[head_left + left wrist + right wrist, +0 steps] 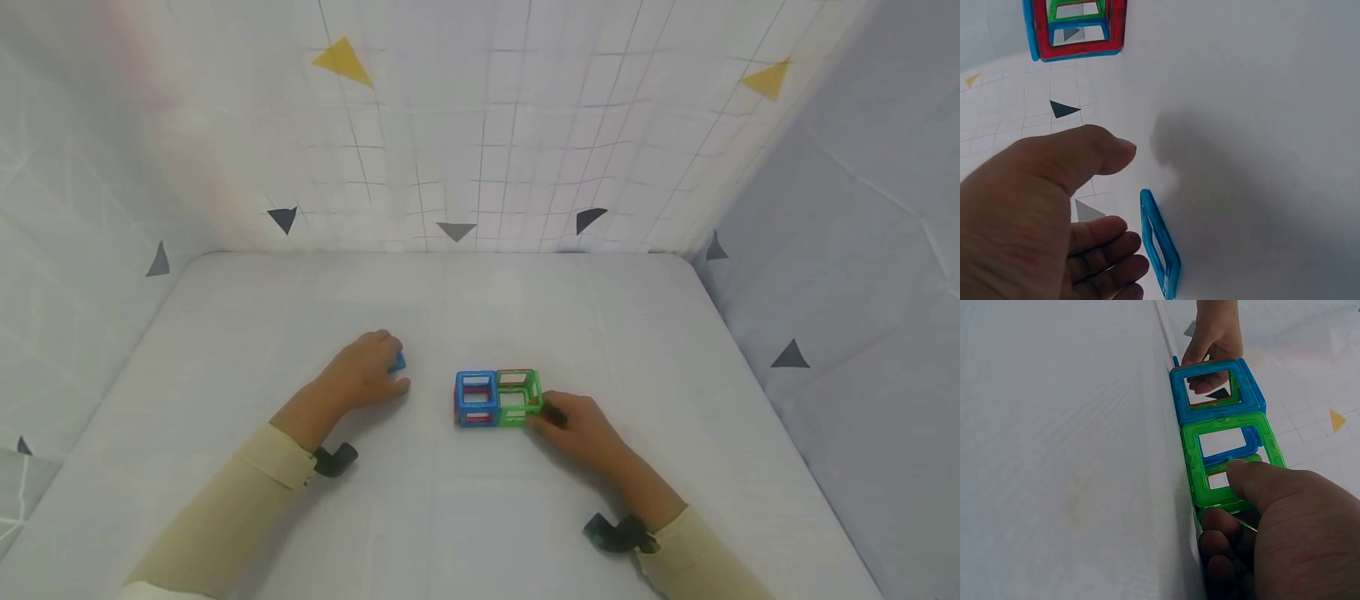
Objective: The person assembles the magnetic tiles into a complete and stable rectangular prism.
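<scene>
Two joined cubes of magnetic tiles stand on the white table: a blue-fronted cube (477,409) on the left and a green-fronted cube (519,409) on the right, with red edges also showing. My right hand (587,427) grips the green cube at its right side, thumb on the front frame and fingers curled around the side. To the left of the cubes, my left hand (362,375) is over a loose blue square tile (1161,226). Its thumb stands apart from the fingers, whose tips are right beside the tile. In the head view the hand mostly hides this tile.
The white table (465,508) stretches around both hands. Behind it rises a white backdrop (420,142) with grid lines and yellow and dark triangles. White side panels (870,250) border the table left and right. A dark wrist mount (618,533) sits at the right wrist.
</scene>
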A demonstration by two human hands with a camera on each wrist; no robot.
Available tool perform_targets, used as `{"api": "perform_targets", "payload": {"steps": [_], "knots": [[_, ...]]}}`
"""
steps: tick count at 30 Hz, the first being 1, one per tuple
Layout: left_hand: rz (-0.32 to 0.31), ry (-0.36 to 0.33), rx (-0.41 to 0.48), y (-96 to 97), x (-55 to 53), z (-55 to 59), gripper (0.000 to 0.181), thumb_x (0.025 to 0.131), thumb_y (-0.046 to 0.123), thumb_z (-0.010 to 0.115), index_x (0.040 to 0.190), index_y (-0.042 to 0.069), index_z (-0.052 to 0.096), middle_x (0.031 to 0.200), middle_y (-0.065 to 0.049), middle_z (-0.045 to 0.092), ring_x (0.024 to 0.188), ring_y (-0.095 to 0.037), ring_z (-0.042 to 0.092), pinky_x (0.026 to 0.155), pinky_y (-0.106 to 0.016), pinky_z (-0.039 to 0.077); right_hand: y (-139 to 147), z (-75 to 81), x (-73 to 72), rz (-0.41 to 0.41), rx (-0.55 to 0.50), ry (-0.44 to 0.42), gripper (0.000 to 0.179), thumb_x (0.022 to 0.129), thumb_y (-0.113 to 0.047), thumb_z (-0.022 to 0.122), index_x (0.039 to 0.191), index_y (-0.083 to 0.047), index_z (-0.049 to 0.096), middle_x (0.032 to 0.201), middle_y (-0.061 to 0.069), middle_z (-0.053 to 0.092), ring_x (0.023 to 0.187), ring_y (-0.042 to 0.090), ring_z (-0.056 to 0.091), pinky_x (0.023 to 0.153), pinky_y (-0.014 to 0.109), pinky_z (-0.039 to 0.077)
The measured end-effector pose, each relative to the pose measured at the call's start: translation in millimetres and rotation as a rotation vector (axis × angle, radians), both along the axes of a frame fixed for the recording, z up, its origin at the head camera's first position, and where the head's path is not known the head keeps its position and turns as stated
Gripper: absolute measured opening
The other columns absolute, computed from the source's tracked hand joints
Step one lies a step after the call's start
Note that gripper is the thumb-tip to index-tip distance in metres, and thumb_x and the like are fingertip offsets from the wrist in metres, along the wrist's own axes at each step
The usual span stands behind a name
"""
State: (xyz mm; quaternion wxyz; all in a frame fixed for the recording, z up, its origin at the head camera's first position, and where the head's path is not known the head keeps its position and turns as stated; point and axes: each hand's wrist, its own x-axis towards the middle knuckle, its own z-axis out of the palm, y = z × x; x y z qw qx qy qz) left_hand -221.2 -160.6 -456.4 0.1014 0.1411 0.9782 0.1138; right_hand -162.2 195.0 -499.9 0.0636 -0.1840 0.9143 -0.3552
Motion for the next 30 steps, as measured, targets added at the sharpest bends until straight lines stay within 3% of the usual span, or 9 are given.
{"api": "perform_targets", "payload": {"steps": [4,8,11,24,30], "knots": [[-0.012,0.042,-0.009,-6.2,-1.0,-0.3,0.057,0.086,0.037,0.071,0.126,-0.001,0.058,0.109,-0.011,0.062,0.097,-0.025,0.056,0.092,-0.044,0.053,0,0.7,0.2,0.0,-0.003,-0.006,0.017,0.091,-0.031,0.072,0.086,-0.021,0.06,0.071,-0.008,0.055,0.069,0.013,0.052,0.059,0.024,0.045],[0.003,0.039,-0.036,-11.0,-2.9,-1.2,0.063,0.087,0.039,0.07,0.132,-0.003,0.055,0.125,-0.017,0.061,0.11,-0.03,0.057,0.101,-0.048,0.049,0,0.8,0.5,0.007,-0.004,0.002,0.016,0.092,-0.031,0.072,0.087,-0.021,0.06,0.072,-0.008,0.054,0.069,0.013,0.051,0.058,0.024,0.045],[0.014,0.037,-0.041,-13.3,-4.9,-2.5,0.062,0.087,0.038,0.069,0.132,-0.004,0.055,0.127,-0.018,0.06,0.113,-0.031,0.056,0.103,-0.048,0.048,0,0.5,0.5,0.009,0.001,0.013,0.016,0.092,-0.031,0.072,0.087,-0.021,0.06,0.071,-0.008,0.054,0.069,0.012,0.051,0.058,0.024,0.044],[0.037,-0.007,-0.091,-16.5,-12.7,-2.4,0.054,0.085,0.033,0.071,0.121,-0.005,0.058,0.102,-0.011,0.058,0.089,-0.025,0.054,0.089,-0.042,0.052,1,-0.3,0.0,0.017,-0.018,0.022,0.018,0.092,-0.031,0.072,0.085,-0.021,0.059,0.07,-0.009,0.053,0.067,0.011,0.05,0.057,0.024,0.044],[0.005,-0.095,-0.104,-15.0,-19.1,5.5,0.044,0.08,0.025,0.075,0.113,-0.001,0.062,0.094,-0.006,0.057,0.086,-0.024,0.053,0.082,-0.039,0.05,1,0.2,0.3,0.014,-0.019,0.026,0.019,0.091,-0.03,0.073,0.084,-0.021,0.059,0.07,-0.008,0.053,0.067,0.011,0.049,0.057,0.024,0.044]]}}
